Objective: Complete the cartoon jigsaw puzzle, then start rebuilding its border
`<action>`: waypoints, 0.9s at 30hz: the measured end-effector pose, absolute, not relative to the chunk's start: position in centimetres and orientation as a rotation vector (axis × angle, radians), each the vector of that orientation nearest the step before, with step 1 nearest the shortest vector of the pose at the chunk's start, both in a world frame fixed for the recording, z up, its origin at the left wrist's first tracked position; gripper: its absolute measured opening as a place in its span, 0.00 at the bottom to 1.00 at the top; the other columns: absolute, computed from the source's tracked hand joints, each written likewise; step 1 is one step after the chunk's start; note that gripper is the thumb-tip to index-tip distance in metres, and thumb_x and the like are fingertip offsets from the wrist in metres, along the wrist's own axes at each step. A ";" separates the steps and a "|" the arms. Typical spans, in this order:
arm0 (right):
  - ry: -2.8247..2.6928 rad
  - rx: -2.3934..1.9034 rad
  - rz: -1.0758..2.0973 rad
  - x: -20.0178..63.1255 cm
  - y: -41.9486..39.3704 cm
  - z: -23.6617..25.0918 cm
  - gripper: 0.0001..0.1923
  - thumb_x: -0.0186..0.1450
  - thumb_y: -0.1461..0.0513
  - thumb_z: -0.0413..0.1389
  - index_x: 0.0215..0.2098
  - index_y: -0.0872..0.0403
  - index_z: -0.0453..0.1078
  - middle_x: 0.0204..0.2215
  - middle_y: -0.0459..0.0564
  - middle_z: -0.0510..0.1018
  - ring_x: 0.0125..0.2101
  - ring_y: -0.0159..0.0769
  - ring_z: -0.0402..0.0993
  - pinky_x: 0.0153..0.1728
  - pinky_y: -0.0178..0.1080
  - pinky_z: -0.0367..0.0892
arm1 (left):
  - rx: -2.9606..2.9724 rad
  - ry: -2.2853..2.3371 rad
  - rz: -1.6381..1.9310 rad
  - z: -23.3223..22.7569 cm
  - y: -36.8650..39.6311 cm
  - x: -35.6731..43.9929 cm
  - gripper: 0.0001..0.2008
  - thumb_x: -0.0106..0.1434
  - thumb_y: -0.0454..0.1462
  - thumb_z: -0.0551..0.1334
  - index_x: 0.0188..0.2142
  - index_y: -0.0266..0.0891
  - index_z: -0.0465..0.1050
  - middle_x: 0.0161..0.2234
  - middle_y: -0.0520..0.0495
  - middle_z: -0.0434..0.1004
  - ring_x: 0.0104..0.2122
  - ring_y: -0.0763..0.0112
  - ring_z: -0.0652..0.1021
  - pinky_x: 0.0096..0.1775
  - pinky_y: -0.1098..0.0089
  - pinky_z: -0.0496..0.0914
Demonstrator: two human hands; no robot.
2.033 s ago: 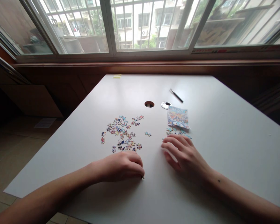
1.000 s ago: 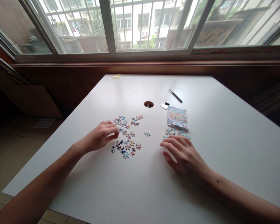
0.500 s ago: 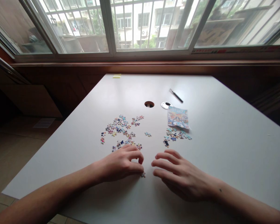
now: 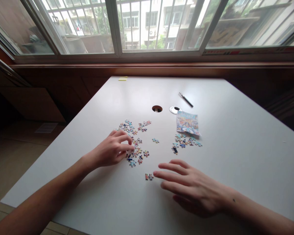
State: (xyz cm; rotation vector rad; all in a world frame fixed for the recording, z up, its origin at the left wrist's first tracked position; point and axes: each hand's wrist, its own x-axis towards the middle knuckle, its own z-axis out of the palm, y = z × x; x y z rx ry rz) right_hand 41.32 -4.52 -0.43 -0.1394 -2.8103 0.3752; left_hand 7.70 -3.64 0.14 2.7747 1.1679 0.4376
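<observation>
Covering part of jigsaw heap (image 4: 137, 151) — left hand (image 4: 110, 148), fingers curled, cannot tell whether piece is pinched. Right hand (image 4: 192, 186) loose, fingers spread, one fingertip just beside jigsaw pair (image 4: 150, 177) on white tabletop (image 4: 235, 130). Second jigsaw cluster (image 4: 183, 141) beyond right hand, beside printed packet (image 4: 188, 123) — black pen (image 4: 186, 100) farther back.

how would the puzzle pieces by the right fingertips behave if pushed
The puzzle pieces would probably slide rather than roll, lying flat on a smooth-looking table. Small and thin, they are likely light. They might separate, though whether they interlock is unclear.
</observation>
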 end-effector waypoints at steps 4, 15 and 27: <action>-2.883 -0.113 0.374 41.3 -4.6 -0.3 0.17 0.69 0.61 0.51 0.55 0.56 0.66 0.58 0.57 0.72 0.62 0.45 0.62 0.59 0.49 0.59 | 2.777 1.157 0.426 0.2 -3.8 7.9 0.12 0.64 0.28 0.57 0.37 0.44 0.77 0.44 0.48 0.78 0.50 0.59 0.71 0.51 0.59 0.60; -2.650 -0.495 0.148 42.0 -3.2 -1.9 0.13 0.65 0.66 0.54 0.49 0.55 0.68 0.46 0.56 0.78 0.48 0.46 0.70 0.50 0.49 0.62 | 2.725 1.146 0.504 0.3 -3.6 7.3 0.14 0.61 0.24 0.55 0.37 0.42 0.73 0.39 0.50 0.80 0.47 0.65 0.74 0.55 0.59 0.59; -2.554 -0.714 -0.010 42.3 -2.8 -2.5 0.12 0.65 0.66 0.55 0.47 0.54 0.68 0.43 0.54 0.78 0.46 0.47 0.71 0.48 0.50 0.61 | 2.780 1.228 0.468 -0.5 -3.3 7.2 0.14 0.66 0.27 0.56 0.45 0.45 0.74 0.46 0.50 0.79 0.52 0.62 0.72 0.55 0.57 0.56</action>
